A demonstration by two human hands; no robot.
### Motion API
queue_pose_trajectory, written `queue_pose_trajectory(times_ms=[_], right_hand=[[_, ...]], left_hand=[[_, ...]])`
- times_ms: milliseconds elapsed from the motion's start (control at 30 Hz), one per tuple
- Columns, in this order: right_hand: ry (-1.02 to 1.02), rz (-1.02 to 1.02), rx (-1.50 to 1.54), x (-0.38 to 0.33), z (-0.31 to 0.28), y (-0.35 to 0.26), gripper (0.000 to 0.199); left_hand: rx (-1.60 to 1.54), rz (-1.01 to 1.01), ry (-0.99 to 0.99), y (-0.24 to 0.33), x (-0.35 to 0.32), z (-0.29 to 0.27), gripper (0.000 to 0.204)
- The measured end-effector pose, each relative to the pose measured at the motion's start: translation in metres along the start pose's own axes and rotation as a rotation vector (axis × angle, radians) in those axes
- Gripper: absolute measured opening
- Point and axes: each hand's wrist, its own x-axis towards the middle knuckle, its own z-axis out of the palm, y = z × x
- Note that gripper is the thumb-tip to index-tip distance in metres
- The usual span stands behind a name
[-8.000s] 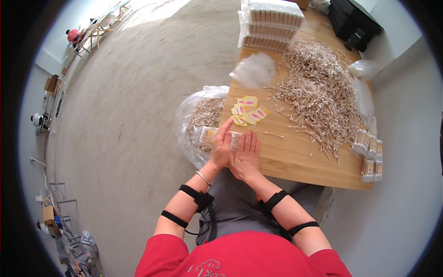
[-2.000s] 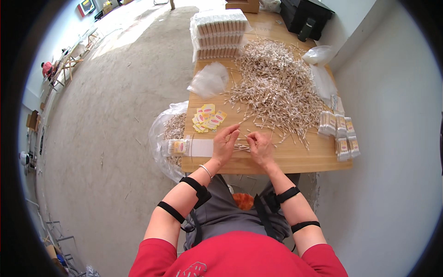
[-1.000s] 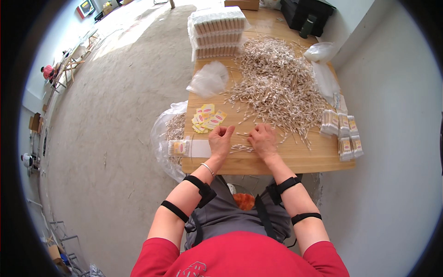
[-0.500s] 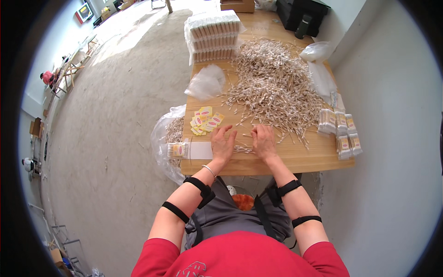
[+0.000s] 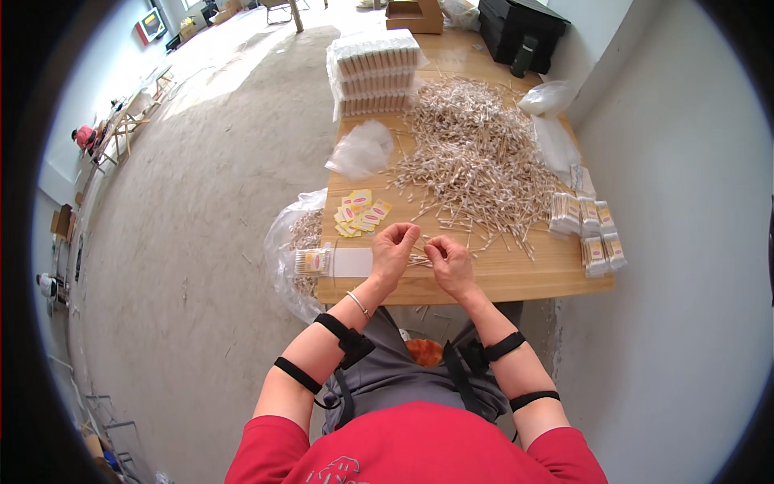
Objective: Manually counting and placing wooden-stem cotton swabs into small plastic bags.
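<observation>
My left hand and my right hand are close together over the table's near edge, fingertips pinched. Thin cotton swabs show between them, though my fingers hide most of their length. A few cotton swabs lie on the wood just under and between my hands. Left of my left hand is a flat white card or strip, with a clear packet of swabs bearing a yellow label at its end. A large loose heap of cotton swabs spreads beyond my hands.
Yellow-and-white labels lie scattered at the left, below clear plastic bags. Stacked swab bundles stand behind. Filled packets sit at the right, near the wall. A bag of swabs hangs beside the table's left edge.
My hands have come closer together and lifted a little, their fingers going from spread or loosely curled to pinched. The view has shifted slightly.
</observation>
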Motion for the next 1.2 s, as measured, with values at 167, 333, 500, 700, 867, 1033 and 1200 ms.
queue_pose_trajectory(times_ms=[167,333,500,700,867,1033,1200], right_hand=[[-0.136,0.115,0.158,-0.004,-0.004,-0.013,0.011],[-0.167,0.142,0.378,-0.007,-0.006,-0.010,0.011],[-0.233,0.172,0.480,-0.007,-0.010,-0.017,0.015],[-0.283,0.179,0.592,-0.009,-0.014,-0.015,0.021],[-0.295,0.209,0.585,-0.011,-0.014,-0.021,0.019],[-0.262,0.207,0.561,-0.011,-0.014,-0.014,0.016],[-0.329,0.221,0.598,-0.011,-0.016,-0.012,0.020]], left_hand=[[-0.051,-0.007,-0.081,0.004,-0.003,-0.006,0.017],[-0.070,0.006,-0.139,0.012,-0.005,-0.005,0.013],[-0.106,-0.015,-0.226,0.015,-0.010,-0.003,0.013],[-0.134,-0.005,-0.246,0.020,-0.012,-0.001,0.015],[-0.078,0.016,-0.184,0.023,-0.009,-0.003,0.018],[-0.064,0.020,-0.156,0.020,-0.010,-0.003,0.017],[-0.058,-0.014,-0.179,0.012,-0.011,-0.006,0.015]])
